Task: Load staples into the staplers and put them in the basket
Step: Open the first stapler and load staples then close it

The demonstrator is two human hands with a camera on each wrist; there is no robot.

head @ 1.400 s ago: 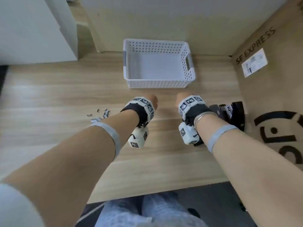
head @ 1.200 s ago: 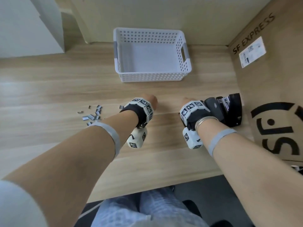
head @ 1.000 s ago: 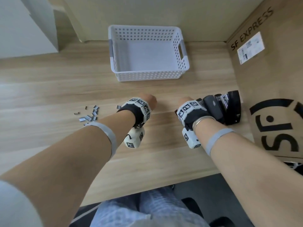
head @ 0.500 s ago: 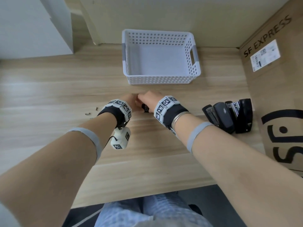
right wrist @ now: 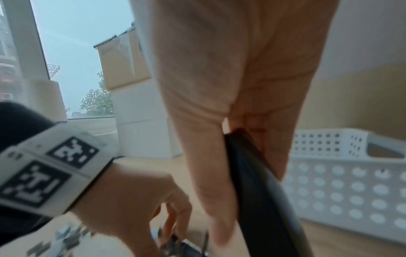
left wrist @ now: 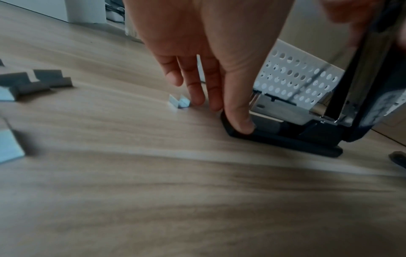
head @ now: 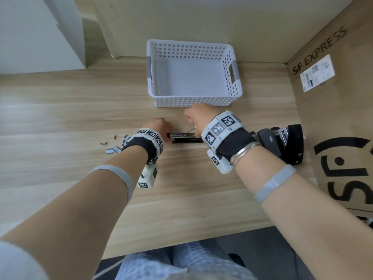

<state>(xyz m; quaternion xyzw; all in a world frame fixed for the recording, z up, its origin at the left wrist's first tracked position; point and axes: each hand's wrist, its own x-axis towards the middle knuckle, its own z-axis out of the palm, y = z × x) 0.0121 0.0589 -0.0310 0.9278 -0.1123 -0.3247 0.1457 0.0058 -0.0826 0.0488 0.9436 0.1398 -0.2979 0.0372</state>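
A black stapler (head: 182, 136) lies open on the wooden table in front of the white perforated basket (head: 193, 102), its metal staple channel facing up. My left hand (head: 159, 125) holds down the front end of its base (left wrist: 285, 139) with straight fingers; the pressing fingertip (left wrist: 241, 123) shows in the left wrist view. My right hand (head: 196, 116) grips the raised black lid (right wrist: 259, 200), swung up from the base. Loose staple strips (head: 114, 148) lie left of my left wrist, a small one (left wrist: 180, 102) just beside my fingers. The basket holds nothing.
Several more black staplers (head: 282, 142) stand grouped at the right, against a large cardboard box (head: 333, 118). A wall runs behind the basket and a white cabinet (head: 40, 33) stands at the back left. Bare table lies toward the near edge.
Both hands rested as fists at first. My right hand brought one stapler from the right group to the middle, my left hand met it, and the lid now stands lifted open.
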